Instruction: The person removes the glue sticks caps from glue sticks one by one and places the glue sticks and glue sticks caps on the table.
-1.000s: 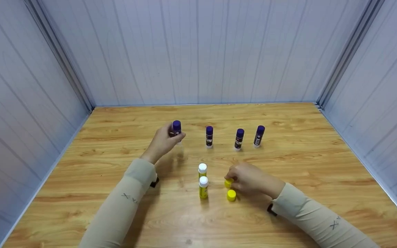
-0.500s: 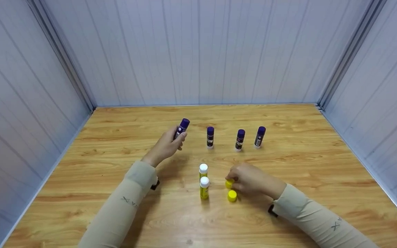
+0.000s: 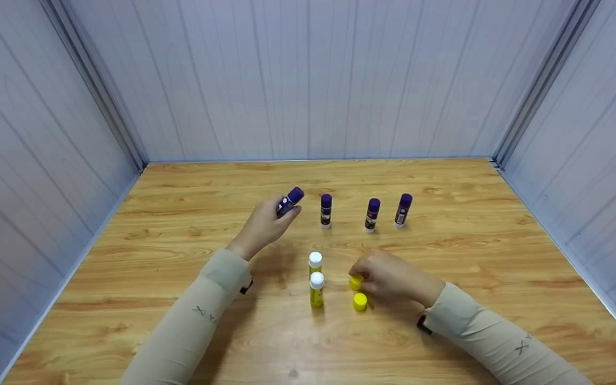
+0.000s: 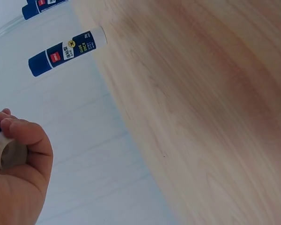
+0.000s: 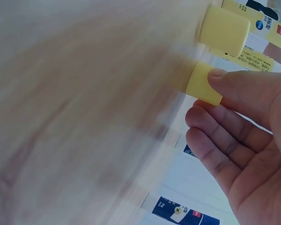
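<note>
The purple-capped glue stick (image 3: pixel 290 201) is in my left hand (image 3: pixel 263 227), over the far half of the worktop (image 3: pixel 500 240), a little left of the middle of its far edge. My thumb and fingers are curled snugly round it, and my left wrist view shows its pale end, so it is not standing on that base. What has just changed is its lean: a second ago I had it upright, and now its cap tips toward the worktop's right edge. I take that to mean the stick is picked up and being turned in hand, while the rest stays put. Along the far edge, to its right, stand three more: a first purple-capped stick (image 3: pixel 326 211), a second (image 3: pixel 372 215) and a third (image 3: pixel 403 210), these last two closer together. Nearer the near edge, my right hand (image 3: pixel 385 272) is where it was, thumb and fingers pinching a short yellow cylinder (image 3: pixel 355 282); a matching yellow piece (image 3: pixel 360 302) sits just beside it, on the near-edge side. To their left stand two white-topped yellow sticks, the farther one (image 3: pixel 315 262) partly hidden by the nearer one (image 3: pixel 316 290).
</note>
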{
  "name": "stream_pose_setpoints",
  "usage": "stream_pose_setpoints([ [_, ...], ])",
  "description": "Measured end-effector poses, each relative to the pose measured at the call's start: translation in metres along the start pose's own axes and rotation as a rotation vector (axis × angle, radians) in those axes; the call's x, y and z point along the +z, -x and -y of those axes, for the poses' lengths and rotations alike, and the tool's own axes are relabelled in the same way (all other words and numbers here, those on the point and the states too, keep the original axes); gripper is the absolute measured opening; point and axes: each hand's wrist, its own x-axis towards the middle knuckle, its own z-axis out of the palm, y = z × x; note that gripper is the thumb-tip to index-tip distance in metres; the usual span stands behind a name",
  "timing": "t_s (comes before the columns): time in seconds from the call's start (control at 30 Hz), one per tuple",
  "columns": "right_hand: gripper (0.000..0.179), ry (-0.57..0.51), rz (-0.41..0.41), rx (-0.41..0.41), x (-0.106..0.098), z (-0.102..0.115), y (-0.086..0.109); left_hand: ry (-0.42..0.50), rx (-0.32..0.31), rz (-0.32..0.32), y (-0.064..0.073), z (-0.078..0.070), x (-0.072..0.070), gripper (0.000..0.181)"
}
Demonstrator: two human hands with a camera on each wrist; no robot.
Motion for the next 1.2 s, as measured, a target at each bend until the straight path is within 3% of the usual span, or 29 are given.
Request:
stream_pose_setpoints([
  [0.13,0.024,0.000,0.011,0.011,-0.001,0.000,-0.001,-0.098,0.044,0.010,0.001,-0.006,0.002,0.030],
  [0.4,0.014,0.009,0.049,0.012,-0.005,0.002,-0.005,-0.358,0.161,0.003,0.003,-0.018,0.006,0.027],
  [0.67,0.031,0.037,0.066,0.018,-0.010,0.001,-0.002,-0.536,0.258,0.025,0.007,-0.033,0.008,0.031],
  [0.87,0.035,0.012,0.051,0.024,-0.024,0.000,0.000,-0.674,0.366,0.002,0.009,-0.043,0.010,0.029],
  [1.0,0.035,0.001,-0.012,0.011,-0.035,0.001,-0.001,-0.767,0.432,-0.027,0.010,-0.051,0.013,0.028],
  [1.2,0.037,0.059,-0.210,-0.042,-0.048,0.005,-0.003,-0.892,0.476,-0.063,0.011,-0.061,0.020,0.023],
])
